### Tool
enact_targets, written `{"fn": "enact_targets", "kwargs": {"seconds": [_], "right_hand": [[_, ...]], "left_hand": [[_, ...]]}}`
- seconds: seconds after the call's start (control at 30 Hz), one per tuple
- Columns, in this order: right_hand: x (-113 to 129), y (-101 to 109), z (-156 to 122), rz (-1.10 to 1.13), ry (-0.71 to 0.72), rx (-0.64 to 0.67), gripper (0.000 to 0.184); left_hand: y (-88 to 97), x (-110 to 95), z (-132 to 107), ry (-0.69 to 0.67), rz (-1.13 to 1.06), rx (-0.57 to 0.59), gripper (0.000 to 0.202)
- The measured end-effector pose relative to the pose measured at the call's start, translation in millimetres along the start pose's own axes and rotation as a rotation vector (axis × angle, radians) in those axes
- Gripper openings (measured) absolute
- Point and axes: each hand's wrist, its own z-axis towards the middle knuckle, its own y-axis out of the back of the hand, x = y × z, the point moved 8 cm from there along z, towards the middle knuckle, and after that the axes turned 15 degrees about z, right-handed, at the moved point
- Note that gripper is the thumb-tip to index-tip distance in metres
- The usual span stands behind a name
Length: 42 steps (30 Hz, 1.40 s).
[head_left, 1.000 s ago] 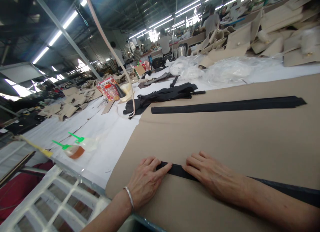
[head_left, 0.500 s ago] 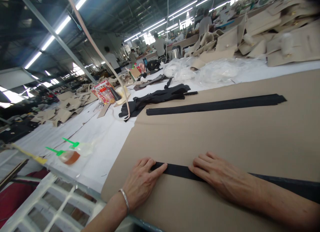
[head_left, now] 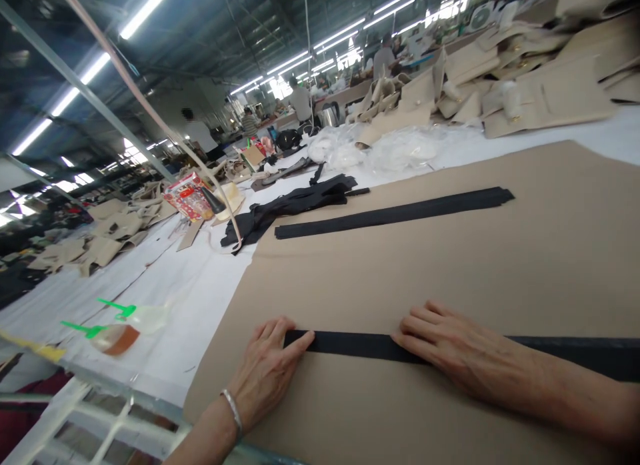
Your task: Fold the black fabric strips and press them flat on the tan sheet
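A long, narrow black fabric strip (head_left: 353, 345) lies flat across a brown sheet (head_left: 380, 278). At its left end, my left hand (head_left: 267, 358), with a silver bangle on the wrist, has thumb and fingers closed about the tip. My right hand (head_left: 445, 345) rests farther along, its fingers bent together and pressing on the strip. Part of the strip is hidden under that hand and forearm, and it shows again toward the right edge. Beyond my hands, a flat bundle of black strips (head_left: 395, 213) lies on the same sheet.
Crumpled black strips (head_left: 295, 201) lie past the sheet's left corner. Two green-tipped squeeze bottles (head_left: 117, 338) sit on the white table at left. Clear plastic (head_left: 390, 150) and a heap of beige pieces (head_left: 540, 91) are at the back. A thin hose (head_left: 220, 185) hangs down nearby.
My right hand has slid right along the strip, so more of it shows between my hands. My left hand stays at the strip's end. The camera view has shifted rightward.
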Motion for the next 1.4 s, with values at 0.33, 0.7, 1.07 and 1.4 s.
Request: {"fn": "enact_targets", "kwargs": {"seconds": [0.33,0.7,1.07,1.4], "right_hand": [[1.2,1.0,-0.3,-0.119,-0.009,-0.04,0.017],[-1.7,15.5,-29.8,-0.15,0.009,-0.048,0.013],[-11.4,27.0,-67.5,-0.15,-0.049,-0.039,0.018],[-20.8,42.0,-107.6,-0.127,-0.11,-0.065,0.023]], "left_hand": [[15.6,-112.9,73.0,-0.04,-0.452,-0.07,0.045],[4.3,-124.5,67.0,-0.127,-0.318,-0.063,0.05],[4.4,-133.8,75.1,-0.163,-0.083,-0.023,0.072],[20.6,-136.7,84.0,-0.139,-0.122,-0.087,0.057]]}}
